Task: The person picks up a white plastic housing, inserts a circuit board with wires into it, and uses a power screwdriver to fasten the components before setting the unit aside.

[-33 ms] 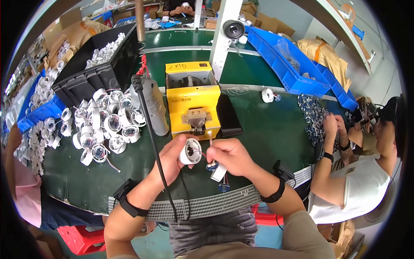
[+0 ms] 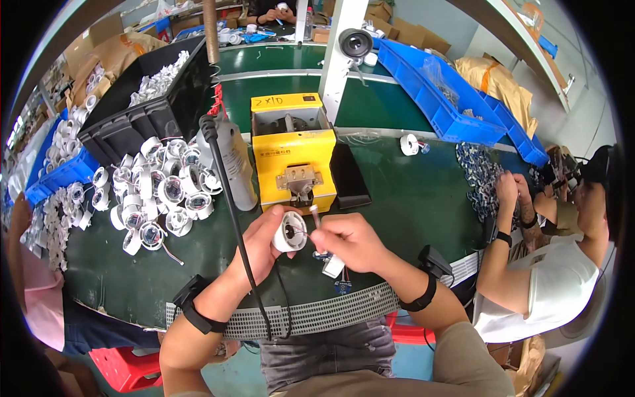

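Note:
My left hand (image 2: 266, 237) is closed around a round white plastic housing (image 2: 290, 232), its open side with a dark centre turned to the right. Thin wires run from the housing to my right hand (image 2: 350, 242). Its thumb and fingers pinch a wire lead (image 2: 314, 213) whose pale end sticks up above them. Just below these fingers are a white block (image 2: 333, 266) and a small blue circuit board (image 2: 342, 286) on wires. Part of the wiring is hidden by my fingers.
A yellow machine (image 2: 295, 149) with a metal fixture stands just beyond my hands. Left lie a grey cylinder (image 2: 237, 165), a black cable (image 2: 228, 198), a pile of white housings (image 2: 165, 188) and a black crate (image 2: 132, 126). Right, a co-worker (image 2: 529, 284) sits by many blue circuit boards (image 2: 477, 175).
My right hand has shifted slightly left and up, and the pale end of the lead has moved left with it. My left hand still holds the housing.

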### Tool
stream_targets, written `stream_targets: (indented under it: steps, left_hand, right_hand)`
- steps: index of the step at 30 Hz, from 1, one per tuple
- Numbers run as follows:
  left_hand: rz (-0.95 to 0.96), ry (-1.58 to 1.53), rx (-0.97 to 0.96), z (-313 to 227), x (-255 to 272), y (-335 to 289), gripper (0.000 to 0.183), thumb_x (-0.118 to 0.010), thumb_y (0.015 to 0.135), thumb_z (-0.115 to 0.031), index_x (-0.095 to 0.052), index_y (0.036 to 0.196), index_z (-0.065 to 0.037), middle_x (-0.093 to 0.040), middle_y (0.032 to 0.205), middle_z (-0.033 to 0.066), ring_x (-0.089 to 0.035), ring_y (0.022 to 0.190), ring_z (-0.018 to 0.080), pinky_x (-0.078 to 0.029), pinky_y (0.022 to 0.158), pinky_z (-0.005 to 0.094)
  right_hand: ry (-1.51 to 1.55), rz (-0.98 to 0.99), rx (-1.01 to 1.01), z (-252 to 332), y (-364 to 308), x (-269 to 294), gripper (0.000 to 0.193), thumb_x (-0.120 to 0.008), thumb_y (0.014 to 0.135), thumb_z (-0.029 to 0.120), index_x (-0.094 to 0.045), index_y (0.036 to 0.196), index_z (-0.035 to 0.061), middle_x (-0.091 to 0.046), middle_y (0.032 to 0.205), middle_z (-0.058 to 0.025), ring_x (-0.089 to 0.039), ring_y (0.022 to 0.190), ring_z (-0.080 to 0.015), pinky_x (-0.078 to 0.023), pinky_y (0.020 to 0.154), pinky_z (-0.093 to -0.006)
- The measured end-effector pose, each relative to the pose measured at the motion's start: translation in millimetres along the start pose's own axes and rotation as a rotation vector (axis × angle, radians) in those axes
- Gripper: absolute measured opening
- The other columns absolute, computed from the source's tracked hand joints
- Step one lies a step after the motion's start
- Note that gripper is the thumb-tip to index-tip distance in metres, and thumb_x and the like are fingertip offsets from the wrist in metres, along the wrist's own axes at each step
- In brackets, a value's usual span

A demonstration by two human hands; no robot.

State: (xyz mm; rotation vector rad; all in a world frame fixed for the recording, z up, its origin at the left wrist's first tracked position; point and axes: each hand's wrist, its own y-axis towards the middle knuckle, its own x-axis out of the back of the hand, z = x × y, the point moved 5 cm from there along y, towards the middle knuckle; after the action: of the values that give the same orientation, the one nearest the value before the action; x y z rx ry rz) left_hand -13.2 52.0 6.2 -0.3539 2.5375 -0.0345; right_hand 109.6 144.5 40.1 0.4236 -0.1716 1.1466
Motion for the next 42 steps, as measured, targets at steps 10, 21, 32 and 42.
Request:
stream_targets:
  steps: [10,21,32,42]
  left_hand:
    - [0.033,0.027,0.009,1,-8,-2,0.034,-0.048,0.099,-0.023,-0.051,0.124,0.0,-0.06,0.103,0.0051,-0.06,0.09,0.0113,-0.049,0.079,0.0258]
    - [-0.029,-0.298,-0.082,-11,-6,-6,0.03,-0.052,0.096,-0.013,-0.055,0.122,0.002,-0.06,0.117,0.012,-0.06,0.106,0.0215,-0.048,0.093,0.0383]
    - [0.261,-0.2,-0.214,-12,-23,-10,0.051,-0.058,0.091,-0.016,-0.042,0.138,-0.006,-0.045,0.138,0.0129,-0.049,0.119,0.0234,-0.041,0.096,0.039]
    - [0.342,-0.202,-0.281,-4,-38,-15,0.058,-0.049,0.095,-0.013,-0.024,0.147,-0.007,-0.033,0.145,0.0089,-0.034,0.132,0.0201,-0.027,0.109,0.0352]
  right_hand:
    - [-0.32,0.056,0.144,7,8,-4,0.021,-0.061,0.086,0.017,-0.059,0.073,0.001,-0.048,0.067,-0.0088,-0.048,0.067,-0.0256,-0.037,0.058,-0.0373]
    - [-0.555,-0.352,0.402,36,-5,20,0.021,-0.072,0.076,0.0,-0.066,0.096,0.003,-0.06,0.092,-0.0116,-0.063,0.078,-0.0159,-0.05,0.068,-0.0268]
    - [0.277,-0.27,0.11,20,-4,-5,0.017,-0.064,0.086,0.002,-0.066,0.103,-0.0026,-0.065,0.086,-0.0083,-0.063,0.064,-0.0108,-0.051,0.056,-0.0224]
    - [-0.339,-0.487,0.379,30,-10,-2,0.021,-0.075,0.076,-0.002,-0.061,0.092,0.0002,-0.057,0.108,-0.0109,-0.063,0.087,-0.0158,-0.053,0.073,-0.0257]
